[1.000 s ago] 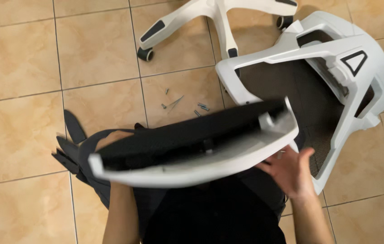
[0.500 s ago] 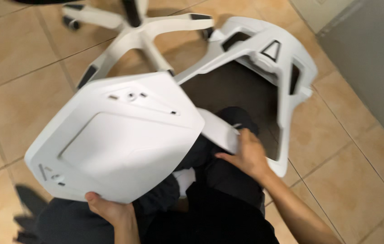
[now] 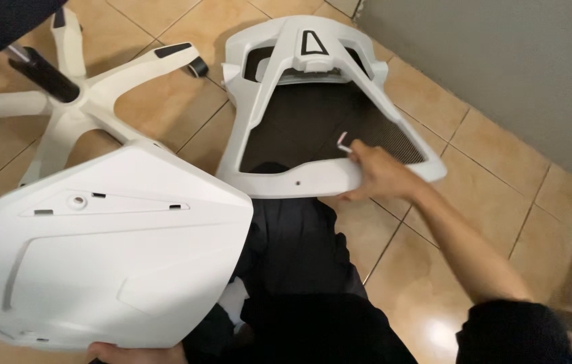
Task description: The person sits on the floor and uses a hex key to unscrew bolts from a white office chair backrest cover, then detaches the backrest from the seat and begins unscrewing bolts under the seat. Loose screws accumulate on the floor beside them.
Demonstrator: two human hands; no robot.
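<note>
right hand [image 3: 377,176] grips backrest [image 3: 299,178] rim, small key [image 3: 343,143] pinched | left hand [image 3: 121,353] props seat panel [image 3: 104,249] | risk: key drops, panel tips

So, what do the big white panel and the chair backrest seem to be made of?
White panel: probably moulded plastic, matte and smooth, with moulded ridges and small slots. Backrest: its white frame looks like the same plastic; the dark centre seems to be woven mesh, since fine ribbed lines show near the right hand.

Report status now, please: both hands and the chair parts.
Left hand grips white seat panel at its lower edge. Right hand on mesh backrest frame, small metal key in fingers. Wheeled base lies beside.
</note>
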